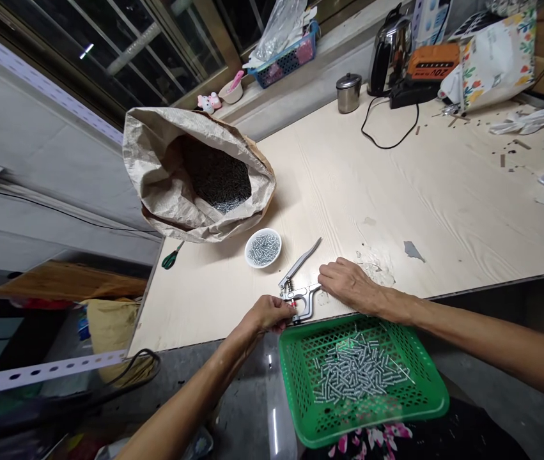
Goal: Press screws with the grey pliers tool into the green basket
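Observation:
Near the table's front edge lie snap fastener pliers (pixel 307 303), grey metal with a spring and a red piece at the jaw. My right hand (pixel 348 281) is closed around the end of their lower handle; the upper handle stands raised and apart. At the jaw, the fingers of my left hand (pixel 272 314) are pinched together, and what sits between them is too small to tell. A green plastic basket (pixel 295 409) just below my hands contains many small grey metal screw-like pieces (pixel 355 367). Beyond the pliers stands a white bowl (pixel 247 259) of similar small metal pieces (pixel 264 248).
A large open paper sack (pixel 156 185) with dark metal pieces stands at the table's left, near green-handled scissors (pixel 170 257). Toward the back are a metal canister (pixel 349 94), a kettle (pixel 389 57), a black cable (pixel 381 145) and a flowered bag (pixel 499 61).

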`<act>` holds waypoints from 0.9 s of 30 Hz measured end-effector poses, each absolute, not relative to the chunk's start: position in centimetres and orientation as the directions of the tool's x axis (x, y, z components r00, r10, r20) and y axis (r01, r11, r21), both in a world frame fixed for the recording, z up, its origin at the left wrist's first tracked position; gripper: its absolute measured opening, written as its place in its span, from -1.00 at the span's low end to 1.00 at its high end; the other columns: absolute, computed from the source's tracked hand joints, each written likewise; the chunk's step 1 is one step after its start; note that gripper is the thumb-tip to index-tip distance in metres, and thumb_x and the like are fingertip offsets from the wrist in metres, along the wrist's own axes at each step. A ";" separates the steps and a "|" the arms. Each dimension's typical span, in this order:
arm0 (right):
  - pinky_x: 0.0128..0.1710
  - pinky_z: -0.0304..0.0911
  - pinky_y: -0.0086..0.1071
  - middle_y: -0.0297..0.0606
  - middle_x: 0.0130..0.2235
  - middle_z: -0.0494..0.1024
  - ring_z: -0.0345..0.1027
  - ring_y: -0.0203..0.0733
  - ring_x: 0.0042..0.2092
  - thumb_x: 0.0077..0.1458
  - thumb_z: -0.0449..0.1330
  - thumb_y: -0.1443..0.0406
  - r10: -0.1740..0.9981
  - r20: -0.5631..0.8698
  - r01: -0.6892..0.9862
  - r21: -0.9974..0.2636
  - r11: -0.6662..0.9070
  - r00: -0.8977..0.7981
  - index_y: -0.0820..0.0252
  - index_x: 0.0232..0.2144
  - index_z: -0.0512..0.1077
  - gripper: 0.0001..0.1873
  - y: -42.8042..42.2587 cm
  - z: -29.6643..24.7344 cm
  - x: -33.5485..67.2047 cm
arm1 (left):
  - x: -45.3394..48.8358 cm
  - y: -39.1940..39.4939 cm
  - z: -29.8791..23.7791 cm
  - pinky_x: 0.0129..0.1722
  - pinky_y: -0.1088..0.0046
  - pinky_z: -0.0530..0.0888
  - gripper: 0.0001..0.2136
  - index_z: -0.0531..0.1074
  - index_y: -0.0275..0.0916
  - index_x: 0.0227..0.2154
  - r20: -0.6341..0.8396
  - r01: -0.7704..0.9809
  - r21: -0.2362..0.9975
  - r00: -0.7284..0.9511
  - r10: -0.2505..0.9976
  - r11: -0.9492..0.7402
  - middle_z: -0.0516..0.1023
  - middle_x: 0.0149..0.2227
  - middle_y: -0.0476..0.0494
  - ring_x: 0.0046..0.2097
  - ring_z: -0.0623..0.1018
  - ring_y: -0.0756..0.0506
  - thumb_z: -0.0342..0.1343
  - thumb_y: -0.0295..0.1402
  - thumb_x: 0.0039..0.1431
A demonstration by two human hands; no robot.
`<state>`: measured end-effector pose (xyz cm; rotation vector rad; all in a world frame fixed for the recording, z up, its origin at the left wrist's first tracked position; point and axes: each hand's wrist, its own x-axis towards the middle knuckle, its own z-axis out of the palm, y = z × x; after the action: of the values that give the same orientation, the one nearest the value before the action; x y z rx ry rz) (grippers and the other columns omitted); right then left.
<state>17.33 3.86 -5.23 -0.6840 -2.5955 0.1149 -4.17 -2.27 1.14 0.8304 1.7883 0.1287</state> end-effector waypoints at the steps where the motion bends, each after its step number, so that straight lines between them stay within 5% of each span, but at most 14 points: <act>1: -0.33 -0.13 -0.30 -0.32 -0.40 0.38 0.08 -0.23 -0.39 0.21 0.00 0.45 0.489 0.408 0.446 -0.202 0.872 -0.771 0.19 -0.46 0.30 -0.79 3.8 -5.3 17.3 | -4.2 -2.3 1.1 -0.62 0.53 0.23 -0.63 0.30 -0.25 -0.73 -0.788 0.467 0.477 -0.148 0.598 0.745 0.30 -0.77 0.07 -0.67 0.26 0.08 0.31 -0.09 -0.34; 10: -0.21 0.05 -0.25 -0.23 -0.21 0.46 0.23 -0.14 -0.19 0.16 0.15 0.28 0.513 0.259 0.435 -0.304 0.848 -0.819 0.18 -0.33 0.37 -0.92 4.9 -4.0 17.7 | -3.9 -3.0 1.2 -0.62 0.54 0.24 -0.63 0.36 -0.27 -0.68 -0.756 0.402 0.525 -0.186 0.628 0.750 0.27 -0.74 0.10 -0.65 0.29 0.07 0.32 -0.08 -0.38; 14: -0.02 0.10 -0.06 0.10 0.19 0.20 0.08 0.17 0.14 -0.21 0.36 -0.06 0.534 0.207 0.449 -0.347 0.824 -0.820 0.27 0.09 0.23 -0.11 7.4 -3.4 17.9 | -3.9 -3.0 1.1 -0.63 0.54 0.24 -0.63 0.34 -0.27 -0.71 -0.753 0.405 0.527 -0.184 0.631 0.747 0.26 -0.75 0.10 -0.66 0.29 0.07 0.33 -0.08 -0.38; 16: -0.01 0.10 0.02 0.13 0.19 0.20 0.07 0.25 0.15 -0.33 0.38 -0.12 0.508 0.153 0.442 -0.328 0.835 -0.848 0.29 0.13 0.19 0.05 8.8 -3.4 17.7 | -3.9 -3.0 1.1 -0.63 0.54 0.26 -0.63 0.32 -0.26 -0.72 -0.758 0.411 0.520 -0.184 0.626 0.749 0.26 -0.75 0.10 -0.66 0.29 0.07 0.33 -0.09 -0.37; 21: -0.16 0.20 -0.14 -0.03 -0.06 0.43 0.23 0.08 -0.06 -0.38 0.42 -0.08 0.427 0.138 0.379 -0.278 0.883 -0.893 0.27 -0.02 0.31 -0.09 10.3 -2.8 17.0 | -4.0 -3.0 0.9 -0.63 0.54 0.25 -0.63 0.31 -0.25 -0.72 -0.756 0.419 0.519 -0.182 0.629 0.745 0.27 -0.76 0.08 -0.66 0.29 0.07 0.32 -0.08 -0.34; 27: -0.38 0.14 -0.29 -0.14 -0.25 0.42 0.19 -0.05 -0.21 -0.38 0.46 0.00 0.463 0.157 0.410 -0.283 0.867 -0.872 0.23 -0.26 0.39 -0.34 9.3 -2.3 17.2 | -3.7 -3.4 1.3 -0.57 0.48 0.29 -0.64 0.33 -0.26 -0.73 -0.694 0.580 0.483 -0.203 0.690 0.656 0.29 -0.74 0.03 -0.63 0.33 0.01 0.25 -0.09 -0.13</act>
<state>17.20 9.35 -2.31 -0.6679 -2.8202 0.3558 -3.73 -3.44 1.35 1.0018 1.8878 0.1408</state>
